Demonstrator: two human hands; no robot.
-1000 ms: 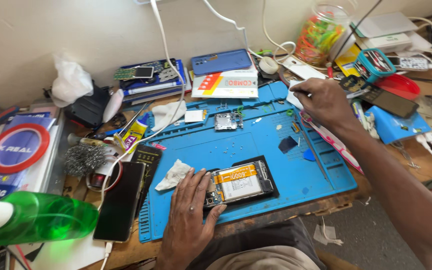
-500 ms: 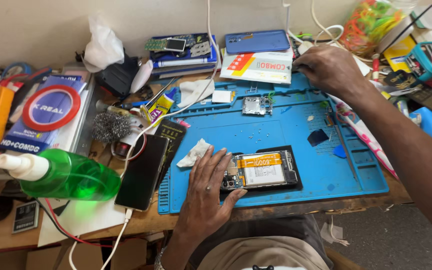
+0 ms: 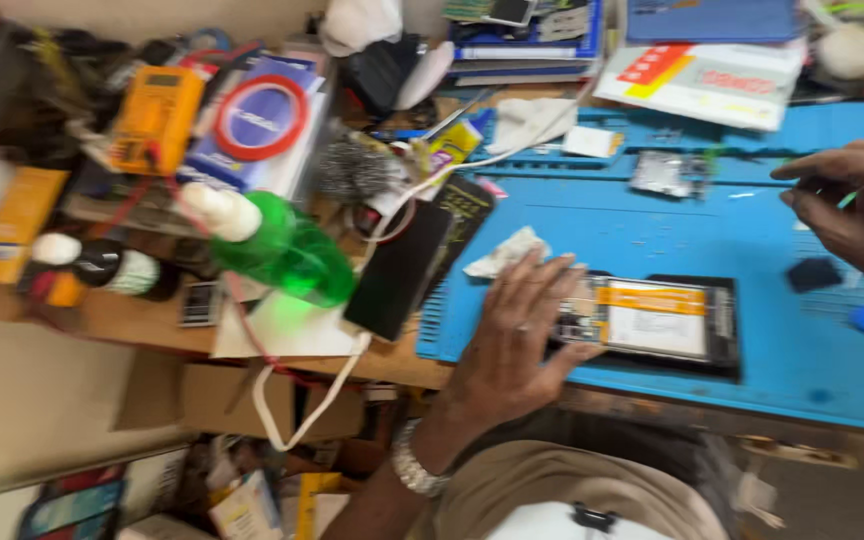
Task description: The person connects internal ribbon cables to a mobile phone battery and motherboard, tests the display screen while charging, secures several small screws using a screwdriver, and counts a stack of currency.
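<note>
Wooden bench (image 3: 142, 315), blue mat (image 3: 652, 250), green bottle (image 3: 287, 255)

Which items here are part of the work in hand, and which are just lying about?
In hand: opened phone under left hand; blue mat; right hand.

Lying about: green bottle, yellow multimeter, black phone, crumpled tissue.

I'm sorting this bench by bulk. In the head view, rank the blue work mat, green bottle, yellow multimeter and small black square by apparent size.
1. Blue work mat
2. Green bottle, though it sits nearer the camera
3. Yellow multimeter, roughly similar to the bottle, so unsure
4. Small black square
</note>
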